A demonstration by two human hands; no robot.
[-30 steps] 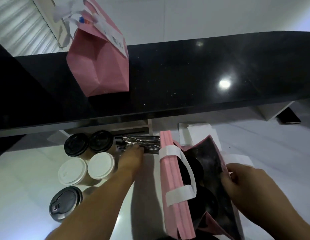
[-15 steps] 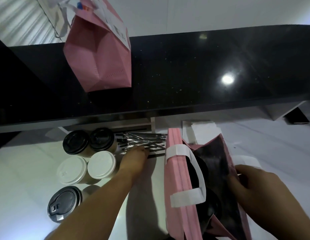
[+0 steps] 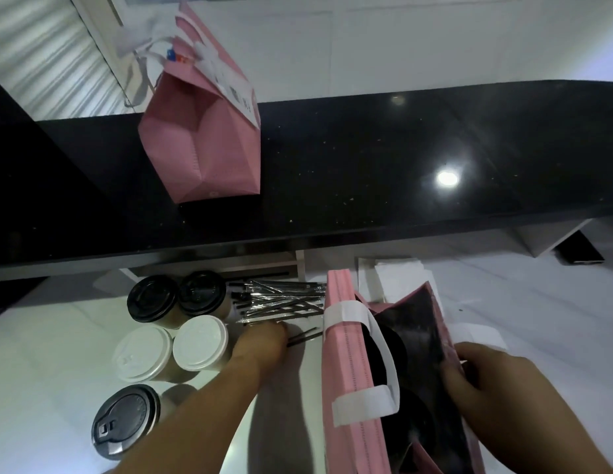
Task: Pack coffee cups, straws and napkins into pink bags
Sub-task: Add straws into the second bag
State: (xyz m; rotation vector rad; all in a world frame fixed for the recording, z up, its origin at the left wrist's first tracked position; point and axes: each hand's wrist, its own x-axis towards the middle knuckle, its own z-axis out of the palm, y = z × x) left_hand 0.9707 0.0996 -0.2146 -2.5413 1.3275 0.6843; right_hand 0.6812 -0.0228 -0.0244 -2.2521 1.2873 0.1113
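Observation:
An open pink bag (image 3: 353,378) with white handles stands on the white table, dark cup lids showing inside it. My right hand (image 3: 496,381) grips the bag's right wall and holds it open. My left hand (image 3: 264,340) reaches to the pile of wrapped black straws (image 3: 281,299) left of the bag, fingers curled on a straw (image 3: 303,336) at the pile's near edge. Left of that hand stand several lidded coffee cups: two with black lids (image 3: 176,297), two with white lids (image 3: 171,350), one with a grey lid (image 3: 125,420). White napkins (image 3: 397,271) lie behind the bag.
A second, closed pink bag (image 3: 209,142) stands on the raised black counter (image 3: 400,159) behind the table. The counter's front edge overhangs the cups and straws. A dark flat object (image 3: 578,251) lies at the far right under the counter.
My left hand has drawn slightly back from the straw pile, and one straw now lies apart at its near edge by my fingers. My right hand keeps its hold on the bag.

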